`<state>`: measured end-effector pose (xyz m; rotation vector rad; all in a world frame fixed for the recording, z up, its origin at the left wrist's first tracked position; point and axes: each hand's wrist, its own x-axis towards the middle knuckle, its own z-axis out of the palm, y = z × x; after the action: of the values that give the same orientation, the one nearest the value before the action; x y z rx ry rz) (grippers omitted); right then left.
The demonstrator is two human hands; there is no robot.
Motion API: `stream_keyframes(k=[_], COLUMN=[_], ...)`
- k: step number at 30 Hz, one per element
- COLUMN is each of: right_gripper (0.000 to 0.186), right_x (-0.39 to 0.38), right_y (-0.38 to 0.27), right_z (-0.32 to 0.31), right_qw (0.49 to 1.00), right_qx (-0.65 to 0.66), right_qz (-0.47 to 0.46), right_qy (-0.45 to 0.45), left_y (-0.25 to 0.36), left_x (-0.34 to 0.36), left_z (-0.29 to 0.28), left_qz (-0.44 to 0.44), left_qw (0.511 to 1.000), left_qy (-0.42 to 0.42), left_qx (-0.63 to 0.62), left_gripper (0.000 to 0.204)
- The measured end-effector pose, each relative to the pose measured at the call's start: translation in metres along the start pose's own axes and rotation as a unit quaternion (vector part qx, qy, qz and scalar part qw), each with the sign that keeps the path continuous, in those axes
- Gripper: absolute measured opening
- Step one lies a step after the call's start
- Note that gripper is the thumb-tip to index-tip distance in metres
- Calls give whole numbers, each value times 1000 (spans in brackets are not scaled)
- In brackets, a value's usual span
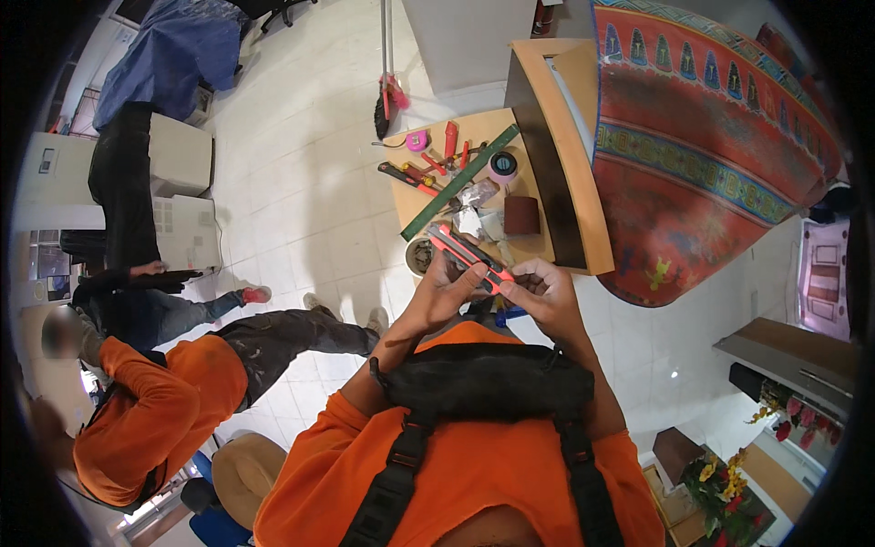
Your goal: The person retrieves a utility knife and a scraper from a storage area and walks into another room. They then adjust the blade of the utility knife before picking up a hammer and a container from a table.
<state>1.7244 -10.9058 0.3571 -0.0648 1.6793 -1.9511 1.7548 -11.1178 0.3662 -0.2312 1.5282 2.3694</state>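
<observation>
In front of my chest I hold a red-and-black utility knife (474, 256), tilted with its far end up to the left. My left hand (449, 290) is closed around the middle of its body from below. My right hand (544, 290) pinches the near end of the knife between thumb and fingers. Just beyond it lie clear plastic packets (468, 221) on a wooden table (492, 123). A round tub of small pieces (420, 256) is beside my left hand.
The table also holds a long green strip (460, 182), a pink tape measure (416, 140), a tape roll (502, 164), a brown sandpaper roll (522, 216) and several red-handled tools. A broom (383, 109) stands behind. At left, a person in orange (182, 383) is close by.
</observation>
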Motion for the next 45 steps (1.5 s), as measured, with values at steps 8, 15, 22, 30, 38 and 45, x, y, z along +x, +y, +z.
stream_keyframes(k=[8,15,22,30,38,45], right_gripper=[26,25,30,28,35,47], right_x=[7,5,5,34,119,172], right_y=[33,88,138,208,283,285], right_z=[3,23,55,11,-57,-53], right_qw=[998,987,972,949,806,789], right_qx=[19,124,113,-70,-500,-539], right_qz=[64,87,118,174,146,189], right_qy=[20,59,169,253,280,227], left_y=[-22,-61,-76,-75,-68,-113], left_x=[5,13,22,8,-29,-95], left_z=[-21,-55,-99,-172,-190,-205], left_qz=[-105,-137,-194,-202,-187,-172], left_qw=[994,990,980,976,957,926], left_qy=[22,2,28,79,220,299], left_qx=[-15,-31,-16,-13,12,-153], left_gripper=[42,42,54,57,56,63])
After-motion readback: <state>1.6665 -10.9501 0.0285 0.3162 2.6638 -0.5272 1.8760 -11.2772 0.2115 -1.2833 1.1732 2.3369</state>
